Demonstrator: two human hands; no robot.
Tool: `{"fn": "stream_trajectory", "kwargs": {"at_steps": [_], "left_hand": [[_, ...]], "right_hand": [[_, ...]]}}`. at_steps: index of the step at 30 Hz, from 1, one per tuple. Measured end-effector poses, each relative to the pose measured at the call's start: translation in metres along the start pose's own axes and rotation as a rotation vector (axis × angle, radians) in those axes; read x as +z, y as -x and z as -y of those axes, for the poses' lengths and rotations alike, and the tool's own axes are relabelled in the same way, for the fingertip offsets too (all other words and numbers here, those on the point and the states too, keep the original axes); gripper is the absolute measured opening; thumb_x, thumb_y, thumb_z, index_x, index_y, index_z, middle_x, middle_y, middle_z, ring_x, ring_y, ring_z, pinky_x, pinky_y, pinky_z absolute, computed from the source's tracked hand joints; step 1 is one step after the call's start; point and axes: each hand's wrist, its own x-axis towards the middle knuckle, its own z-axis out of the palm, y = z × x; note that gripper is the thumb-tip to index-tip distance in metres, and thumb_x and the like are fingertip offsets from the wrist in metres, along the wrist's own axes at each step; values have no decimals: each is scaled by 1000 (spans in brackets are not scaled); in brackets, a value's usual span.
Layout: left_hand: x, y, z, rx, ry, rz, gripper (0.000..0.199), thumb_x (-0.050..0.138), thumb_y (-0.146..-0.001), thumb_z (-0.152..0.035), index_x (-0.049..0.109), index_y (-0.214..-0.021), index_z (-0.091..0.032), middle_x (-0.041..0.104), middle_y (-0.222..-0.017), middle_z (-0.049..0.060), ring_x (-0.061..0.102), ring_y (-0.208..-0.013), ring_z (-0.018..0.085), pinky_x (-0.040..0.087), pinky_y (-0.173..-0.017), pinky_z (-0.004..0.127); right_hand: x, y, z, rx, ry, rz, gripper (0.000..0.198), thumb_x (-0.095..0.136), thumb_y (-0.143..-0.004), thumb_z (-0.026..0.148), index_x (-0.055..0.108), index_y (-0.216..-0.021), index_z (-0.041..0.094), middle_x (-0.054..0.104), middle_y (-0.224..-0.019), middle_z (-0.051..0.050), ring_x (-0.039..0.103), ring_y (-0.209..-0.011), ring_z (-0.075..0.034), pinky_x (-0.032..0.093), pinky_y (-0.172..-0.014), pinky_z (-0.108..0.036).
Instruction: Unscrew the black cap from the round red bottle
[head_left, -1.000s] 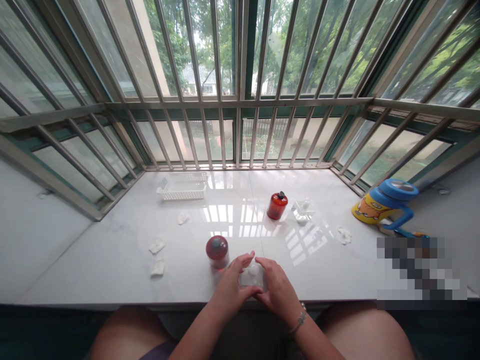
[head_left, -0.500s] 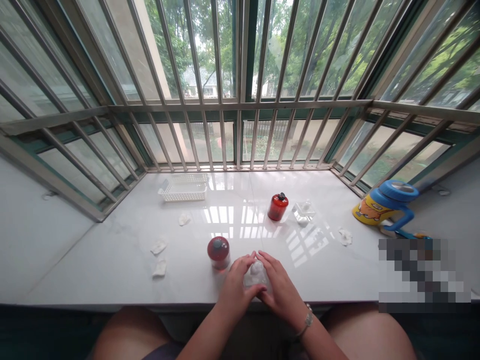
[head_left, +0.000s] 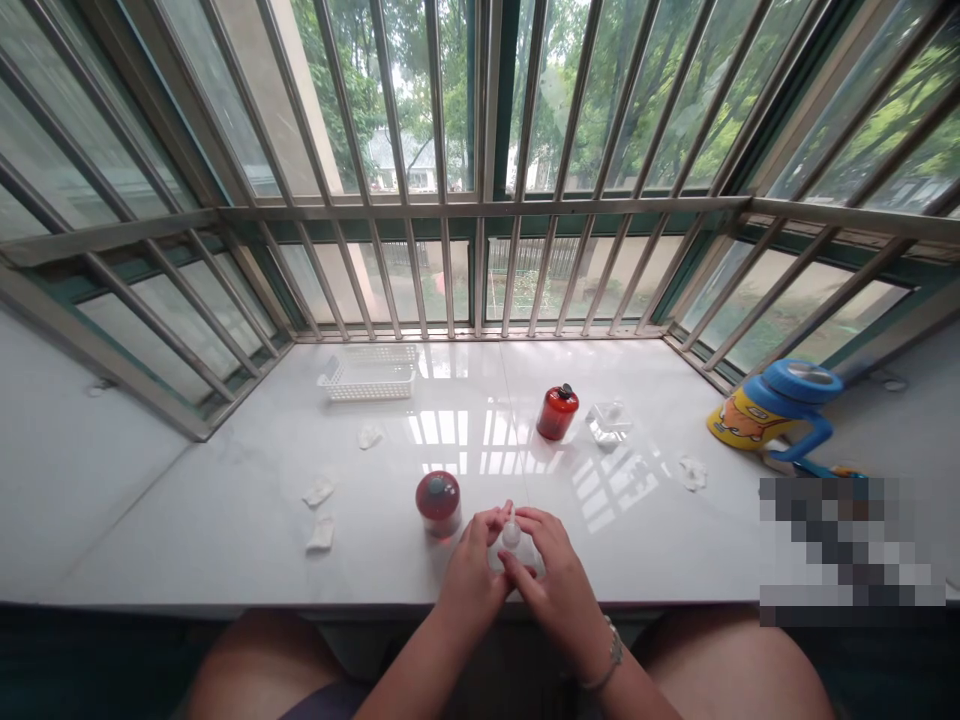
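Observation:
A small clear container with a rounded, frosted-looking top (head_left: 511,535) stands at the near edge of the white counter, between my two hands. A thin pale tip shows above the rounded top. My left hand (head_left: 474,565) curves around its left side. My right hand (head_left: 553,565) wraps the right side, its thumb crossing in front near the left thumb. The fingers partly cover the container, so its lower part is hard to see. Just left of my hands stands a round bottle of red liquid (head_left: 438,508) with a dark cap.
Farther back are a second red bottle (head_left: 557,413) with a black cap and a clear square container (head_left: 609,425). A white basket (head_left: 366,390) lies back left. Crumpled white tissues (head_left: 320,534) are scattered about. A blue-and-yellow mug (head_left: 765,410) stands at right, below barred windows.
My fingers have shifted at the container's top, and my right thumb now lies higher across the front. A thin pale tip now shows above the rounded top. The other objects stay put.

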Motion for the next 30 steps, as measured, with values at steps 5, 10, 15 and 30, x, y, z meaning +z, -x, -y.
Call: {"fn": "stream_trajectory", "kwargs": {"at_steps": [5,10,15,30], "left_hand": [[0,1,3,22,33,5,60,79,-82,-14,56,-136,-27,67,-151,8,67,-138,26,53,-120,47],[1,2,5,33,52,5,63,82,-82,-17,57,-139,-27,65,-152,10,66,-140,28,53,-121,47],[2,1,8,43,62,-5,63,83,-82,-15,58,-138,-27,66,-151,10,65,-141,29,52,-122,50],[1,1,8,22,48,19,63,88,-82,-18,58,-137,-28,66,-149,11,63,-143,30,50,-124,54]], "right_hand": [[-4,-10,14,-16,-2,-91,13,67,-103,31,70,-116,29,74,-112,-7,68,-107,-27,60,-93,-45],[-18,-7,29,-126,-16,-154,24,70,-101,23,69,-124,29,73,-116,-8,69,-110,-26,61,-93,-42],[-23,-6,28,-128,4,-157,24,70,-101,23,69,-125,29,73,-116,-7,69,-110,-25,61,-94,-41],[-29,-4,32,6,-56,-183,20,70,-102,31,72,-121,29,75,-118,-6,73,-110,-24,63,-96,-37]]}}
